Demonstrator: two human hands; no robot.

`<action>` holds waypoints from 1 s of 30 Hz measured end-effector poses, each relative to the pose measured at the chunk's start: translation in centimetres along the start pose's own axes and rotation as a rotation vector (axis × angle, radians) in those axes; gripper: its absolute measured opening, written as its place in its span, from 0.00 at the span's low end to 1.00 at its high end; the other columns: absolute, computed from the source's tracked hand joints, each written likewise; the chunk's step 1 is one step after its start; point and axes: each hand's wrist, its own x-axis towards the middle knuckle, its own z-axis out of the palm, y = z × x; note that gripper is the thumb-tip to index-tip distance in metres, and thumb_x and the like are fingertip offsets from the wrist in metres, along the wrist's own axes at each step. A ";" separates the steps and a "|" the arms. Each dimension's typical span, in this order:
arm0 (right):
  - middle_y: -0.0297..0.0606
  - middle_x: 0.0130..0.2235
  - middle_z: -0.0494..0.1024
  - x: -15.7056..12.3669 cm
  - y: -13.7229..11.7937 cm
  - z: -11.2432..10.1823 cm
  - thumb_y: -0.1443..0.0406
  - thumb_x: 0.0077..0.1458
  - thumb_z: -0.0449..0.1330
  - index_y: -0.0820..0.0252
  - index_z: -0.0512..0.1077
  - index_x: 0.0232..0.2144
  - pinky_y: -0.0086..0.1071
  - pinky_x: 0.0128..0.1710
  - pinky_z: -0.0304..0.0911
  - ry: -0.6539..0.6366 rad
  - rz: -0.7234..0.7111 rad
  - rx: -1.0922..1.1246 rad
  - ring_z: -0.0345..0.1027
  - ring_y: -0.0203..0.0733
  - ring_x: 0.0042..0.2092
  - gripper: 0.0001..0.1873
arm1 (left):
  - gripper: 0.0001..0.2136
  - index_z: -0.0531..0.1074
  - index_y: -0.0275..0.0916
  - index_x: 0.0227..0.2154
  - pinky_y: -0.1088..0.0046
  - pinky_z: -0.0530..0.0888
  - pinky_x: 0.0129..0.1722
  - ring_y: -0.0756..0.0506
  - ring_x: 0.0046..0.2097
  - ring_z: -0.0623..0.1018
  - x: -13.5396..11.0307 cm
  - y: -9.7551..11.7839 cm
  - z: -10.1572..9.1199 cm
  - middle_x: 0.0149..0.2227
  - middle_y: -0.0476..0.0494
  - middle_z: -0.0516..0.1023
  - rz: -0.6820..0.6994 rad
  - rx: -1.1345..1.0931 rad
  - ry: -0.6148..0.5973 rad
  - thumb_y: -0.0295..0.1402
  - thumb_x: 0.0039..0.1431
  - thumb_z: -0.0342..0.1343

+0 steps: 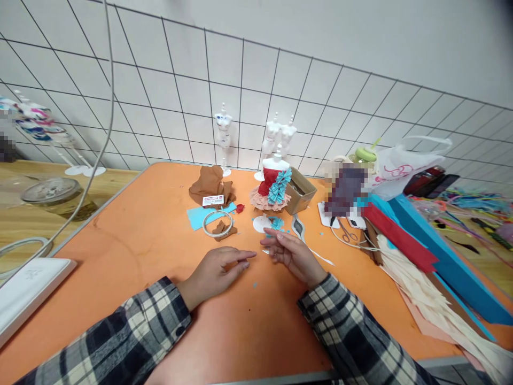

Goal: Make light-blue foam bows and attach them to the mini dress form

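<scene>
My left hand (220,270) is low over the orange table with its fingers stretched out and nothing visible in them. Facing it, my right hand (295,255) has its fingers loosely spread and partly curved; I see nothing held there. Just beyond my hands stands a small white dress form (277,160) wearing a red paper bodice (266,183), a light-blue ruffle (279,186) and a peach frilled skirt (262,200). Its round white base (262,224) sits near my right fingertips. Blue paper scraps (276,222) lie beside the base.
A tape roll (205,223) and brown crepe paper (206,184) lie left of the form. Behind are more mannequins (223,125) and a cardboard box (300,199). Rightward are scissors (348,233), a cable and coloured paper strips (401,240). A white device (32,289) is at left.
</scene>
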 end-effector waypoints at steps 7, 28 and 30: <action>0.39 0.43 0.79 1.1 0.9 -3.6 0.66 0.50 0.60 0.57 0.51 0.65 0.47 0.51 0.59 0.259 -0.475 -1.126 0.66 0.50 0.49 0.41 | 0.14 0.75 0.44 0.49 0.71 0.73 0.42 0.45 0.41 0.80 0.0 0.1 0.0 0.42 0.44 0.82 -0.020 -0.007 0.014 0.34 0.63 0.52; 0.37 0.36 0.79 0.9 1.4 -1.7 0.70 0.57 0.56 0.59 0.62 0.55 0.39 0.42 0.60 0.190 -0.710 -1.238 0.68 0.46 0.40 0.22 | 0.15 0.77 0.42 0.45 0.69 0.75 0.41 0.43 0.42 0.80 0.5 0.3 0.2 0.42 0.42 0.82 -0.293 -0.248 0.045 0.41 0.59 0.55; 0.37 0.36 0.79 0.2 1.3 -0.6 0.70 0.58 0.56 0.57 0.62 0.55 0.39 0.41 0.60 0.186 -0.783 -1.222 0.68 0.45 0.39 0.22 | 0.18 0.78 0.37 0.40 0.71 0.76 0.33 0.42 0.40 0.80 0.7 0.6 0.1 0.38 0.39 0.83 -0.430 -0.424 0.048 0.46 0.58 0.54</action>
